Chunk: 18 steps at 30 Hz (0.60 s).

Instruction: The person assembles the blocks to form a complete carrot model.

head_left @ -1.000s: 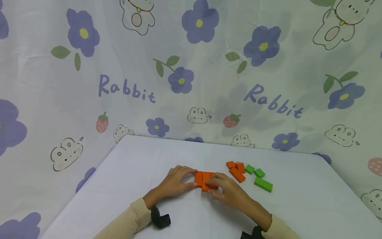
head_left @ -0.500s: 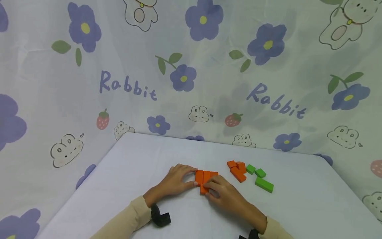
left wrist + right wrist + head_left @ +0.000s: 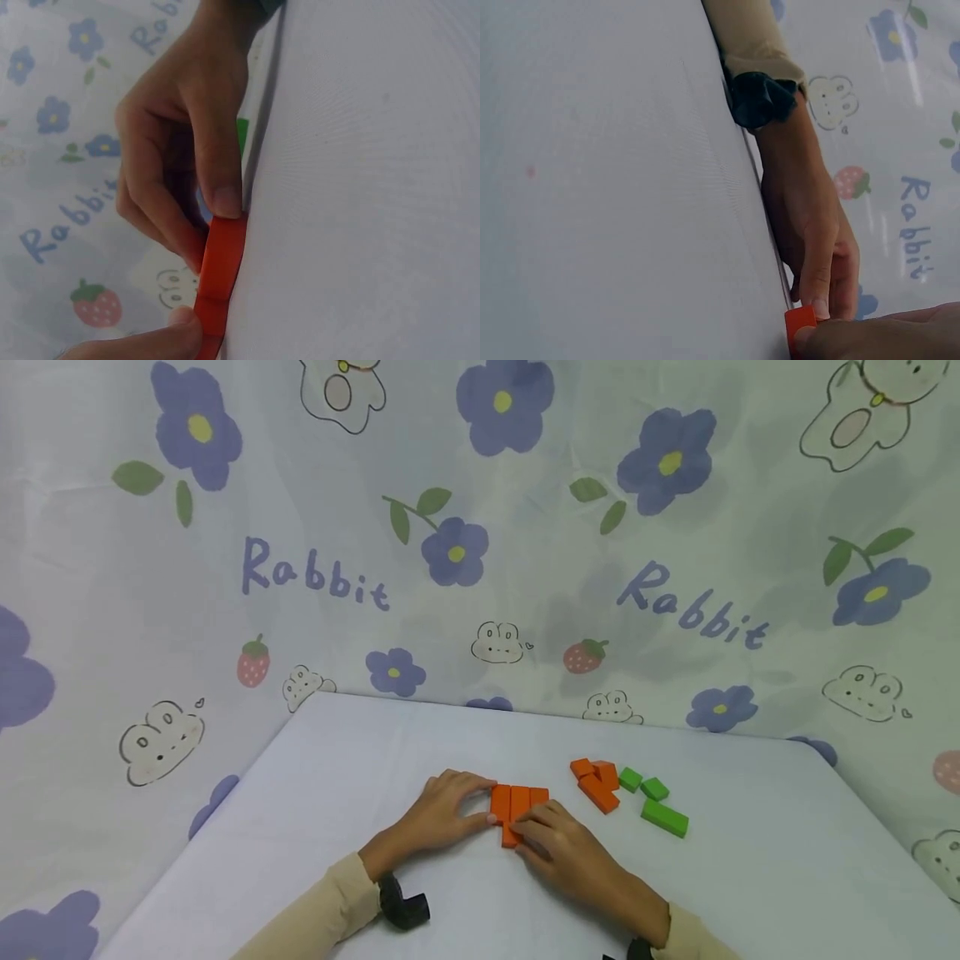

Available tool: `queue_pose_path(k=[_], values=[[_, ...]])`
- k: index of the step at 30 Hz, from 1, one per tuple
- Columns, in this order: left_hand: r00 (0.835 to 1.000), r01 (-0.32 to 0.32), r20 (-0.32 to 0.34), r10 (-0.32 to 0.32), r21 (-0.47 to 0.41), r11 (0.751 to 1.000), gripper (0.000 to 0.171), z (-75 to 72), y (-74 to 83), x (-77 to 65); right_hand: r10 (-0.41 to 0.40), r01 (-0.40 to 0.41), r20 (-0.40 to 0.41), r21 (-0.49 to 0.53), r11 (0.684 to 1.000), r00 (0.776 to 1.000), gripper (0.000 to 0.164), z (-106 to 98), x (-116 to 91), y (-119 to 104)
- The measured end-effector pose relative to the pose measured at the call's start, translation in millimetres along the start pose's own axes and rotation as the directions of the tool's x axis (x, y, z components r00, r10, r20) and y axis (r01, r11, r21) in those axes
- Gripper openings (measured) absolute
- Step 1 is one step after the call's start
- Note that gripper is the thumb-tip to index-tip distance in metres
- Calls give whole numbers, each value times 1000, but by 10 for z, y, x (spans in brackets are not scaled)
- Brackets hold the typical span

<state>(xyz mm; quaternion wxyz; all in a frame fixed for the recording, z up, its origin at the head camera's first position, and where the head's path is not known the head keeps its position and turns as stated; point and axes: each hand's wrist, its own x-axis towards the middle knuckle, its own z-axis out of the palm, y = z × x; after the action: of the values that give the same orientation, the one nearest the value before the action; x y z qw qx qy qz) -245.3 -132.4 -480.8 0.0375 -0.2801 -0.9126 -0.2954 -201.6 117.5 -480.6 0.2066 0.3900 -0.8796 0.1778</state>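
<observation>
Fingers of the left hand [image 3: 442, 814] curl against the left end of a row of orange blocks [image 3: 517, 806], thumb and fingertips pinching the nearest block, as the left wrist view shows. Opposite, the right hand [image 3: 562, 847] closes its grip on the row's right and front side, fingers bent over the blocks. They lie flat, side by side, mid-counter [image 3: 337, 793]. Just right sit loose orange pieces [image 3: 596, 781], then three green blocks [image 3: 656, 806]. A flowered rabbit cloth [image 3: 315, 577] hangs behind.
</observation>
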Motion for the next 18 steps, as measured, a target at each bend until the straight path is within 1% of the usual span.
queue_pose_path(k=[7,11,18], values=[[1000,10,5,-10,-4,1000,53,29,-11,16,-19,19,-17,5,1000,1000,26,9,-10,23],[1000,5,1,-5,1,1000,52,44,-17,24,-27,27,-26,0,1000,999,26,7,-12,29],[1000,5,-9,-5,4,1000,52,11,-3,19,-21,21,-7,-26,999,1000,24,-24,15,-4]])
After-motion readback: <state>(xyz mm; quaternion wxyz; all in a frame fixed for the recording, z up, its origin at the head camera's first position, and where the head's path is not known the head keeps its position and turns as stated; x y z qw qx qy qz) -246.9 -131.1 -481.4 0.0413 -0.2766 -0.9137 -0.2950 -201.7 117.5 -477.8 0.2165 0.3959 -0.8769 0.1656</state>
